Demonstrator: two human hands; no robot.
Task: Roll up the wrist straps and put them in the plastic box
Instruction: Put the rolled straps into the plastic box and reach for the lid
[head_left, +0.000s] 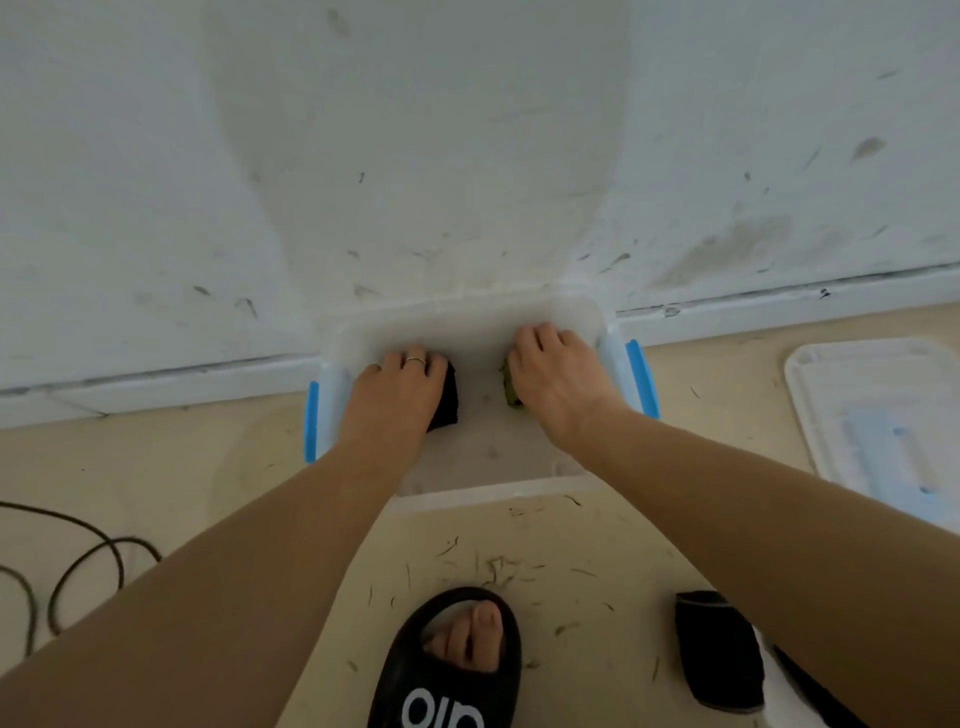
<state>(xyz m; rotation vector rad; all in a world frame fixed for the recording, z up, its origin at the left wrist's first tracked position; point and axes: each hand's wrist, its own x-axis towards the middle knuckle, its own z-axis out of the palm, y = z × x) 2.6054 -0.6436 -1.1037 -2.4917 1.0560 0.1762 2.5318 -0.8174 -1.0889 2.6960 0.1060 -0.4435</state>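
- Black fabric shows under the left hand (402, 387): a rolled black strap (445, 397) that the curled fingers hold from above, low inside the plastic box (467, 491), towards its left side.
- Green fabric peeks from under the right hand (558, 379); its fingers curl down over a rolled green strap (510, 391) on the right side of the box. How tightly either hand grips is hard to tell, since the backs of the hands hide the fingertips.
- Doing this step well, I judge, means setting each roll on the box floor with its loose end tucked underneath or against a wall, then lifting the fingers straight up so the roll does not spring open.
- Keeping the two rolls apart, one by each side wall, should leave the middle free for more.
- Both forearms reach forward and down from the near edge, palms down, wrists roughly level with the box rim. A ring (415, 360) sits on one left finger.
- Blue latches, the left one (310, 422) and the right one (643, 379), flank the box, which stands on the floor against a white wall (467, 130).
- Another black strap (719, 649) lies on the floor at near right, apparently not yet put away.
- To the far right lies the lid (878, 415). A black sandal (457, 675) sits at near centre and a dark cable (78, 571) loops at near left.
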